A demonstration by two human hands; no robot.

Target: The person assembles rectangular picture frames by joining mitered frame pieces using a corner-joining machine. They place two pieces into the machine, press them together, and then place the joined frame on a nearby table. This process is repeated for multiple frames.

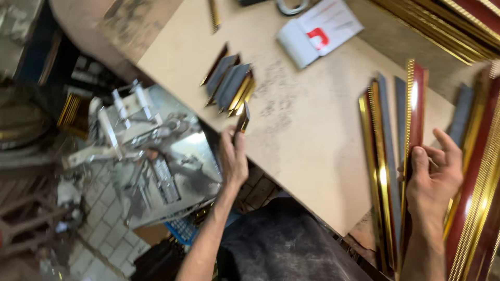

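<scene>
My left hand is at the near edge of a tan board worktop and grips a short gold and dark moulding offcut. Just beyond it lies a small pile of similar short frame pieces, grey-backed with gold faces. My right hand rests on a bundle of long frame mouldings, red and gold, its fingers curled round a red strip. The picture is blurred by motion.
A white booklet with a red mark lies at the far side of the board. More long red and gold mouldings run along the right and top right. A metal machine stands below left over a tiled floor.
</scene>
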